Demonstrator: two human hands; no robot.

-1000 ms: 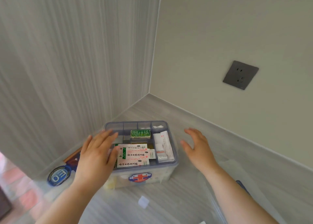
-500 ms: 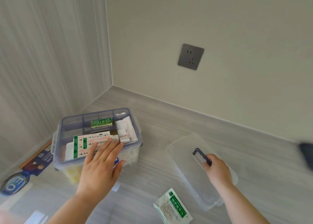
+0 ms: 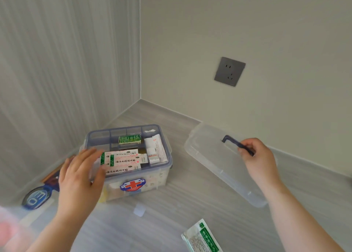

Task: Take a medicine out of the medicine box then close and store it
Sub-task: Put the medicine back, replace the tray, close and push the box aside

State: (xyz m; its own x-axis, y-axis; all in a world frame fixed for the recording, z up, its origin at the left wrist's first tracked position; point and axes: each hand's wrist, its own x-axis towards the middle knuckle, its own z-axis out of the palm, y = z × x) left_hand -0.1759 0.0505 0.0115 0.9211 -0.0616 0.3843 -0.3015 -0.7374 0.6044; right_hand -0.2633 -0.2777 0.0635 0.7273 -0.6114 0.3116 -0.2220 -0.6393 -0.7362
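Observation:
The clear medicine box with a red-cross sticker stands open on the grey surface near the wall corner. Its blue tray holds white-and-green packets and a small green box. My left hand hovers flat over the box's front left corner, fingers spread. To the right, the clear lid is tilted up off the surface, with my right hand shut on its dark blue handle. A white-and-green medicine sachet lies on the surface at the bottom.
Two walls meet in a corner behind the box, with a grey power socket on the right wall. A round blue sticker and flat printed items lie at the left. A small white scrap lies in front of the box.
My right hand took the lid's handle and has lifted and tilted the lid. My left hand slid from the packets to the box's front left corner. The camera view shifted.

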